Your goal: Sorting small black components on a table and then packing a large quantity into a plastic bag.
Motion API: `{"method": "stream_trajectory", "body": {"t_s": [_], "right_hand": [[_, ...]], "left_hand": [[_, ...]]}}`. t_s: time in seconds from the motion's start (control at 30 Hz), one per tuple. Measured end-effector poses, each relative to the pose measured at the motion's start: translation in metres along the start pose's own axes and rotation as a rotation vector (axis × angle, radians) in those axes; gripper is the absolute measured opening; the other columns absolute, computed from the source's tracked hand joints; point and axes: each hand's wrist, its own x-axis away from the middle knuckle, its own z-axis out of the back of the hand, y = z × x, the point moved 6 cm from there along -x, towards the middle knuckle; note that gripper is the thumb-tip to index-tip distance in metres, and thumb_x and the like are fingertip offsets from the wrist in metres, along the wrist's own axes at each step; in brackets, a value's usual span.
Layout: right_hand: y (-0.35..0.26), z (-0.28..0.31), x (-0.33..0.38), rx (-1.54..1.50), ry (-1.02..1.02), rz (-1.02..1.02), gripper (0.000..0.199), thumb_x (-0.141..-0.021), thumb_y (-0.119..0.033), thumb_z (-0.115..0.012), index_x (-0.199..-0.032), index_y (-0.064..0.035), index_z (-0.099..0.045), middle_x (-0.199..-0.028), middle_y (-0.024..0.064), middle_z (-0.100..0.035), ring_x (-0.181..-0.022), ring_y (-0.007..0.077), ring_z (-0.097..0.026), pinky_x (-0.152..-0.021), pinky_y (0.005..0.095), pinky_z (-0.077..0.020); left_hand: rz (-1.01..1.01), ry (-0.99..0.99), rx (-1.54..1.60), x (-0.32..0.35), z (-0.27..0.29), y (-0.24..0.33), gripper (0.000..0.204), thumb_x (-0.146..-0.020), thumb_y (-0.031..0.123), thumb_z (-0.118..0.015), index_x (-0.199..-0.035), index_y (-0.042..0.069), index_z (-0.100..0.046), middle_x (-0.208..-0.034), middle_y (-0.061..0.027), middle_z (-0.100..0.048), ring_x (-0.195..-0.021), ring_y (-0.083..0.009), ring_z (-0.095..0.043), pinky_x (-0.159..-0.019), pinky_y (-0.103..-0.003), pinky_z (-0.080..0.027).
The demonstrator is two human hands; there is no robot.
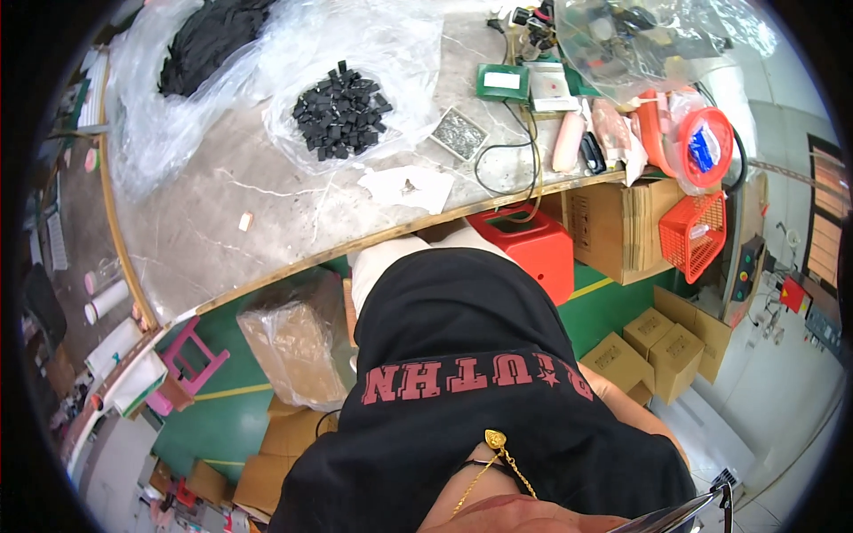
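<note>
Neither of my hands shows. Part of my right arm (629,409) appears beside my black shirt, and its hand is hidden behind my body. My left arm cannot be made out for certain. On the grey marbled table (293,209) in front of me, a heap of small black plastic parts (342,114) lies on clear plastic film. Beside it sits a shallow square tray of tiny metal pieces (459,134). A white sheet (418,189) with a small dark bit on it rests near the front edge. Farther left lies a small pale block (246,221).
A large plastic bag with black material (209,49) occupies the back left. A green box (502,82), cables and a red round basket (706,147) crowd the right. Below the edge stand a red stool (542,258), cardboard boxes (604,226) and a plastic-wrapped carton (293,342).
</note>
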Motion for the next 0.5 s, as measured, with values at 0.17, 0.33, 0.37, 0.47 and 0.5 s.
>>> {"method": "stream_trajectory", "body": {"t_s": [0.17, 0.33, 0.37, 0.47, 0.5], "right_hand": [[0.014, 0.007, 0.002, -0.118, 0.028, -0.031, 0.048, -0.067, 0.004, -0.070, -0.111, -0.0003, -0.053, -0.110, 0.0035, -0.056, -0.098, 0.0121, -0.052, -0.087, 0.0287, -0.0406], [0.028, 0.015, -0.004, -0.104, -0.032, -0.027, 0.046, -0.070, 0.002, -0.068, -0.113, -0.0008, -0.052, -0.110, 0.0030, -0.056, -0.098, 0.0117, -0.052, -0.086, 0.0282, -0.0407], [0.032, 0.016, -0.007, -0.144, -0.029, -0.004, 0.045, -0.071, 0.002, -0.067, -0.113, -0.0010, -0.051, -0.110, 0.0029, -0.056, -0.098, 0.0114, -0.052, -0.086, 0.0279, -0.0407], [0.045, 0.018, -0.014, -0.107, -0.066, 0.009, 0.045, -0.072, 0.001, -0.066, -0.114, -0.0013, -0.051, -0.111, 0.0029, -0.055, -0.098, 0.0109, -0.051, -0.086, 0.0275, -0.0407], [0.044, 0.017, -0.012, -0.128, -0.057, 0.016, 0.045, -0.072, 0.001, -0.066, -0.114, -0.0013, -0.051, -0.111, 0.0029, -0.055, -0.098, 0.0109, -0.051, -0.086, 0.0275, -0.0407]], "left_hand": [[0.016, 0.038, 0.047, 0.040, -0.021, 0.026, 0.046, -0.089, 0.046, -0.039, -0.086, 0.002, -0.054, -0.059, 0.0016, -0.048, -0.051, -0.0071, -0.040, -0.049, -0.019, -0.030], [0.038, 0.027, 0.073, 0.060, -0.049, 0.046, 0.047, -0.089, 0.047, -0.038, -0.086, 0.002, -0.054, -0.059, 0.0018, -0.047, -0.051, -0.0071, -0.039, -0.048, -0.019, -0.029], [0.040, 0.026, 0.075, 0.064, -0.054, 0.050, 0.048, -0.089, 0.047, -0.037, -0.086, 0.002, -0.054, -0.058, 0.0019, -0.047, -0.050, -0.0071, -0.039, -0.048, -0.019, -0.029], [0.054, 0.008, 0.070, 0.075, -0.067, 0.063, 0.049, -0.089, 0.048, -0.037, -0.085, 0.003, -0.053, -0.058, 0.0020, -0.046, -0.050, -0.0071, -0.039, -0.048, -0.019, -0.029], [0.060, -0.004, 0.064, 0.076, -0.073, 0.069, 0.049, -0.089, 0.048, -0.036, -0.085, 0.003, -0.053, -0.058, 0.0021, -0.046, -0.050, -0.0071, -0.038, -0.047, -0.019, -0.028]]}}
